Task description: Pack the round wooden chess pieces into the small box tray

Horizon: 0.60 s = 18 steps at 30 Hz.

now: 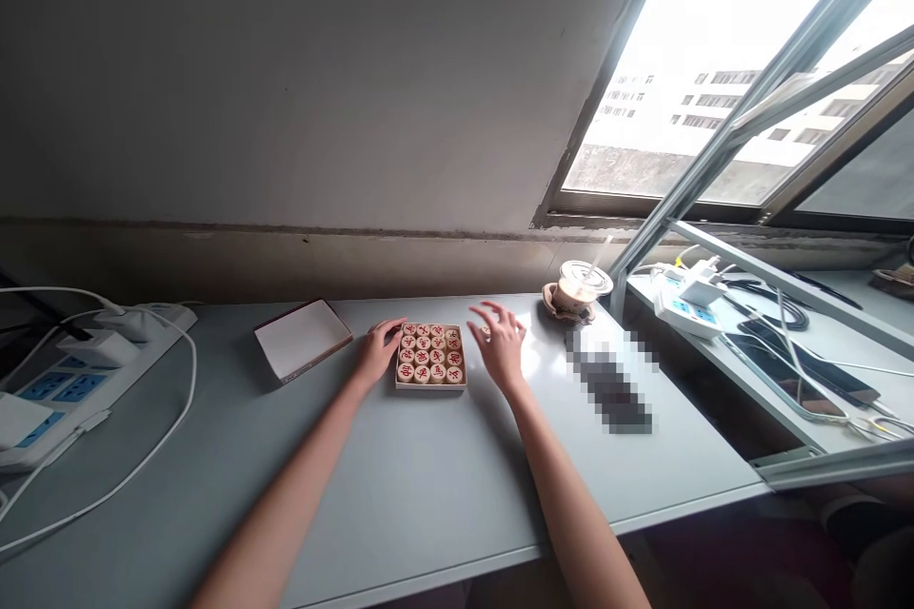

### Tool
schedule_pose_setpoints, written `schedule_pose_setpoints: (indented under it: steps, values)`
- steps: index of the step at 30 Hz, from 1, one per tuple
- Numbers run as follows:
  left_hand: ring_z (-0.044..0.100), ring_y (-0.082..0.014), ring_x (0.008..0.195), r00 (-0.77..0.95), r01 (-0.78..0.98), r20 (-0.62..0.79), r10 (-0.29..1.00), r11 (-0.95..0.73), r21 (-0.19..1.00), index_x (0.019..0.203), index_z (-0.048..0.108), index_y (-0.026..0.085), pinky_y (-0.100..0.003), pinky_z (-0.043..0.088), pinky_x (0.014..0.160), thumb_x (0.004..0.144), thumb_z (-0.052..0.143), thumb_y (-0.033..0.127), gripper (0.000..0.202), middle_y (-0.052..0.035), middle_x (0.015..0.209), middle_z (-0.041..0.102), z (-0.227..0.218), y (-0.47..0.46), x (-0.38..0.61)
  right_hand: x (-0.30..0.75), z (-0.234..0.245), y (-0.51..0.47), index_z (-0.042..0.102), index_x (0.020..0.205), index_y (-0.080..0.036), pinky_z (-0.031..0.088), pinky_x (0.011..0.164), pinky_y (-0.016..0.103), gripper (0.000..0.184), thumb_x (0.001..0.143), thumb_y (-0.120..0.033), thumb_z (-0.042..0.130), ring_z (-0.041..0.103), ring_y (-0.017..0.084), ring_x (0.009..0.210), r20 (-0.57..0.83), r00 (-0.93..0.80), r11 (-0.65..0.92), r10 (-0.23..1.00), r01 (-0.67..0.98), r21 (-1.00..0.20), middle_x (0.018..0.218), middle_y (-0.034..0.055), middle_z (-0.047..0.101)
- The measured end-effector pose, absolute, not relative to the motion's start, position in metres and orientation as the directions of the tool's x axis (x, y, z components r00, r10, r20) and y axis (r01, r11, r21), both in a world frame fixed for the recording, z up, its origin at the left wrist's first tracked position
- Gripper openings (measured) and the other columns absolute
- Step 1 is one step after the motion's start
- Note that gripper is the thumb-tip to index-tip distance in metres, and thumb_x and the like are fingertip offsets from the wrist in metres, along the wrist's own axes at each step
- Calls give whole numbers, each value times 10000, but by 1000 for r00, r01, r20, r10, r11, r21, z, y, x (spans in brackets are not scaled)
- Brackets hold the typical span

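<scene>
A shallow, pale open box (431, 387) lies on the grey table, filled with rows of round wooden xiangqi pieces (422, 357) bearing red characters. Its far right corner shows a small gap among the pieces. My left hand (375, 350) is closed at the box's far left corner, fingers along the edge and thumb by the side. Just right of the box hovers my right hand (502, 343), open, with its fingers spread and curved. Something pale and round with a red mark (486, 330), seemingly another piece, shows partly behind those fingers.
The white-lined box lid (304, 340) lies to the left. A lidded drink cup (580, 285) with a straw stands at the back right, near a pixelated dark patch (612, 385). Power strips (78, 385) and cables occupy the far left; a metal frame (714, 152) rises on the right.
</scene>
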<state>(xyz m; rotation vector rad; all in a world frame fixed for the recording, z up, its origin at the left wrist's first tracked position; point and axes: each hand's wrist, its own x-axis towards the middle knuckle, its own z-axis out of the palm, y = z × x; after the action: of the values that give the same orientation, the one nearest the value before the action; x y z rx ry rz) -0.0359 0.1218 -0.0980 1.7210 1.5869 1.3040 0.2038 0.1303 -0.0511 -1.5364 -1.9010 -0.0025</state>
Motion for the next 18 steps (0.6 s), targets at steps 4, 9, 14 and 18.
schedule_pose_setpoints:
  steps: [4, 9, 14, 18]
  values:
    - [576, -212, 1083, -98, 502, 329, 939, -239, 831, 1095, 643, 193, -396, 443, 982, 855, 476, 252, 298, -85, 1147, 652, -97, 121, -37, 197, -49, 119, 696, 970, -308, 214, 1019, 493, 225, 907, -401, 502, 458, 258, 1177, 364, -298, 430, 883, 825, -368, 1268, 37, 576]
    - [560, -214, 1109, -69, 512, 311, 948, -234, 826, 1114, 633, 181, -399, 429, 1001, 868, 454, 270, 317, -90, 1171, 640, -92, 119, -37, 202, -50, 121, 661, 893, -278, 230, 1027, 457, 176, 858, -422, 567, 569, 210, 1029, 324, -245, 394, 914, 726, -563, 1051, -2, 679]
    - [558, -220, 1102, -76, 525, 313, 947, -228, 820, 1115, 633, 160, -404, 423, 999, 869, 447, 270, 327, -105, 1159, 641, -92, 119, -36, 223, -49, 129, 612, 912, -245, 361, 832, 343, 251, 831, -474, 549, 620, 178, 820, 189, -114, 215, 975, 682, -699, 908, -8, 699]
    - [562, -218, 1095, -68, 533, 328, 942, -244, 810, 1107, 639, 170, -402, 423, 996, 862, 450, 253, 321, -97, 1159, 645, -94, 121, -37, 237, -54, 131, 607, 918, -197, 331, 792, 365, 240, 864, -415, 521, 588, 226, 868, 206, 39, 62, 978, 884, -463, 910, 63, 668]
